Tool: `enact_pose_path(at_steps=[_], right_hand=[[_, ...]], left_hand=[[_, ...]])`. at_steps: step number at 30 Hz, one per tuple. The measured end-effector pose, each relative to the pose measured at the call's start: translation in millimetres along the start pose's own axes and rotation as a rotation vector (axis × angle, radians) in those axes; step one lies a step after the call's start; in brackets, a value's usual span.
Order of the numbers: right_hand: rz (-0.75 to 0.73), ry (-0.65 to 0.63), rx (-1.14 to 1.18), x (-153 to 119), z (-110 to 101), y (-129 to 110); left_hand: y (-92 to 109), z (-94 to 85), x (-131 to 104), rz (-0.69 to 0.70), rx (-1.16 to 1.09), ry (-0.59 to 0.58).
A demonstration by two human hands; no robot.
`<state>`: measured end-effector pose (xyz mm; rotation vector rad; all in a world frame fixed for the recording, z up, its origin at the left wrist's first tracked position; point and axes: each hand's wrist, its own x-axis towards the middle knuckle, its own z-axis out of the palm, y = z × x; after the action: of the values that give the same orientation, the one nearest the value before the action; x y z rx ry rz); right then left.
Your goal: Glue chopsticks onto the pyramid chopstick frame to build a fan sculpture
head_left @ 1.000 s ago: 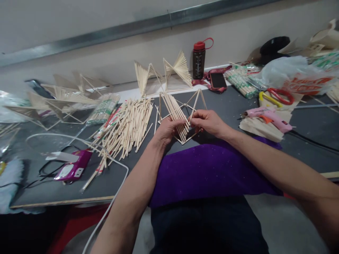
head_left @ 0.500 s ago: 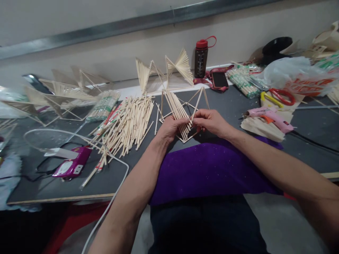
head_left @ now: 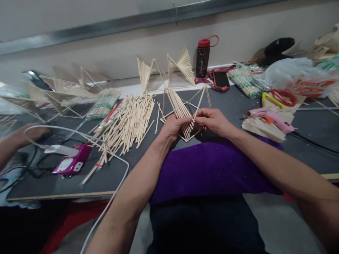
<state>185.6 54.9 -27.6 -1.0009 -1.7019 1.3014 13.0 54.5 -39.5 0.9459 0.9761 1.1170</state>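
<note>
A frame of thin wooden sticks (head_left: 180,106) with a fanned row of sticks across it stands at the table's near edge, beside a purple cloth (head_left: 206,173). My left hand (head_left: 173,126) is closed on the left side of the row, its thumb lying across the sticks. From the right, my right hand (head_left: 212,120) pinches the frame near the row's right edge; its fingertips are partly hidden. Left of the frame lies a pile of loose sticks (head_left: 135,123). Two twisted stick structures (head_left: 182,68) stand behind it near the wall.
A pink glue gun (head_left: 274,118), scissors (head_left: 283,98) and plastic bag (head_left: 299,76) lie right. A red-capped bottle (head_left: 202,60) and phone (head_left: 221,80) are behind. Left are a purple device (head_left: 74,162), white cable (head_left: 127,165), more stick structures and another person's hand (head_left: 34,133).
Another person's hand and forearm have come into view at the left edge. The whole view has shifted slightly. Both my hands keep their hold on the stick frame.
</note>
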Motion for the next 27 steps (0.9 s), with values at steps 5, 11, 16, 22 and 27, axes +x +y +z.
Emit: enact_pose_path(at_steps=[5, 11, 16, 22, 27], right_hand=[[-0.013, 0.001, -0.048, -2.3, -0.3, -0.3], [-0.031, 0.012, -0.071, -1.5, 2.4, 0.7], [-0.071, 0.025, -0.066, -0.1, 2.7, 5.8], [-0.121, 0.071, -0.170, -3.7, 8.9, 6.2], [-0.214, 0.123, -0.376, -13.2, 19.8, -0.3]], left_hand=[[0.1, 1.3, -0.5, -0.002, -0.005, 0.029], [-0.3, 1.6, -1.2, -0.006, 0.002, 0.015], [-2.5, -1.1, 1.5, 0.000, -0.003, 0.005], [4.1, -7.7, -0.5, -0.020, 0.036, -0.059], [11.4, -19.8, -3.3, -0.054, 0.101, -0.157]])
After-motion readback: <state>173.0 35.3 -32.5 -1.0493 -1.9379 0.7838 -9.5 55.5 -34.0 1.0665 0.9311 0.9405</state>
